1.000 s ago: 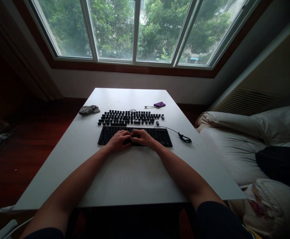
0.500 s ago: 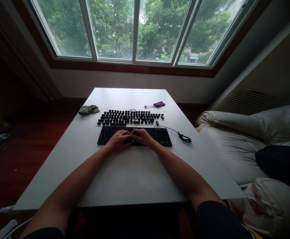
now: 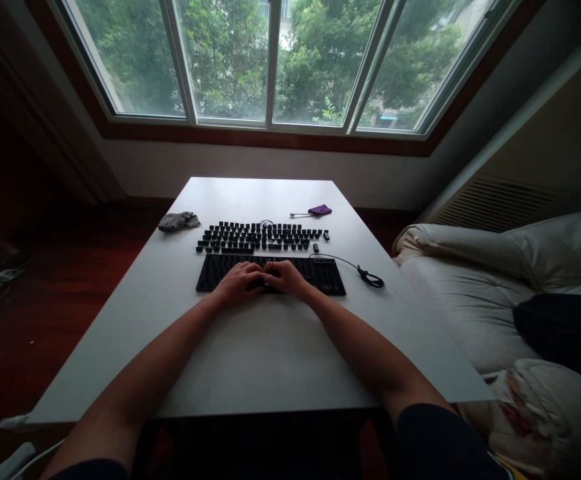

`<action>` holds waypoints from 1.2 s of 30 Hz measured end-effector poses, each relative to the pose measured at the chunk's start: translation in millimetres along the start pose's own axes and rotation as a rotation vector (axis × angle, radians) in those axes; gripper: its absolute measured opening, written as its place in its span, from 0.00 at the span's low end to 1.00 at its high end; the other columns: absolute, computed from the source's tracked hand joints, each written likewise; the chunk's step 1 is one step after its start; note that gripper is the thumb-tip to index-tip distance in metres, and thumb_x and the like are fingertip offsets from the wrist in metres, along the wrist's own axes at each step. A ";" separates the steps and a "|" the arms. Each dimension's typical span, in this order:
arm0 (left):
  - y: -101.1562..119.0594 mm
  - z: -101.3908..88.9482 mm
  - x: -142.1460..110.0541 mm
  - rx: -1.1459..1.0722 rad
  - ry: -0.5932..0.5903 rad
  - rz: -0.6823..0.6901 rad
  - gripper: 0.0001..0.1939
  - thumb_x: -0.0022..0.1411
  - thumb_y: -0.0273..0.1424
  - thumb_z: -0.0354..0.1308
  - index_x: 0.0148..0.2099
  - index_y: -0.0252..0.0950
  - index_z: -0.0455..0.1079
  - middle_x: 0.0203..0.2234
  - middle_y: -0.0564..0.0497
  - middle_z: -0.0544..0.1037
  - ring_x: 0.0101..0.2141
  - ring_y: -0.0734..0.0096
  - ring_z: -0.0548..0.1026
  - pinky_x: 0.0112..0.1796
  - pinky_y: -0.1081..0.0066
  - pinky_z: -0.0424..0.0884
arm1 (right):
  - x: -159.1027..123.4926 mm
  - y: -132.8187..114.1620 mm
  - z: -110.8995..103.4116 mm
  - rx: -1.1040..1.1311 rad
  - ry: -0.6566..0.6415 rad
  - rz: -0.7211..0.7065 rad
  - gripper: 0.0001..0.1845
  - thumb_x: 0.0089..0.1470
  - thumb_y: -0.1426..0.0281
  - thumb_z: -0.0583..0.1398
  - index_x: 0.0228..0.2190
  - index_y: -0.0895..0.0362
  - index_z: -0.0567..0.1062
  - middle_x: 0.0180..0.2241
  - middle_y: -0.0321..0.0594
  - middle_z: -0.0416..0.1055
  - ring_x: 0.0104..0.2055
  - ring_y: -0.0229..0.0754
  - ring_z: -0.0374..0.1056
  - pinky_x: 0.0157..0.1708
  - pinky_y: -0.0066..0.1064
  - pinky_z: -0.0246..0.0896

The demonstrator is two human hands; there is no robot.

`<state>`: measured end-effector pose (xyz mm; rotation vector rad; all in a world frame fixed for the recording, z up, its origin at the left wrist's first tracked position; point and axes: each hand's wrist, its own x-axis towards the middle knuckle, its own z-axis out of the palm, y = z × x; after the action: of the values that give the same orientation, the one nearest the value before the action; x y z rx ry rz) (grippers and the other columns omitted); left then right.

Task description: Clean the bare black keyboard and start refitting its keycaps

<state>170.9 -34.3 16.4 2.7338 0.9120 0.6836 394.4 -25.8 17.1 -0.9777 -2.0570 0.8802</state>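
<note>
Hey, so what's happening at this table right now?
A person has their left hand and right hand close together over a flat, rectangular black keyboard on a white table; whatever they may hold is hidden. Small black keycaps sit in rough rows beyond it, with crumpled grey cloth to their left.

bare left forearm [image 3: 170, 347] slanting forward and inward from lower left; bare right forearm [image 3: 353, 333] mirroring it from lower right. left hand [image 3: 238, 283] lying back up, fingers [image 3: 251, 269] curling toward right hand [image 3: 286, 275]. right hand bending inward, pointing left. hands almost meeting, fingertips partly hiding, grip too small to read.
</note>
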 end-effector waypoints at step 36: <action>-1.5 1.3 0.0 0.008 -0.008 -0.002 0.12 0.63 0.37 0.60 0.48 0.42 0.75 0.50 0.46 0.76 0.48 0.58 0.72 0.52 0.57 0.67 | 2.1 -37.8 -32.0 -0.233 -0.349 0.040 0.15 0.62 0.62 0.60 0.42 0.57 0.82 0.31 0.39 0.78 0.30 0.39 0.69 0.33 0.27 0.57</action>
<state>170.8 -33.1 14.8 2.7407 0.9174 0.6696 405.2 -33.6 64.8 -1.0490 -2.4872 0.8965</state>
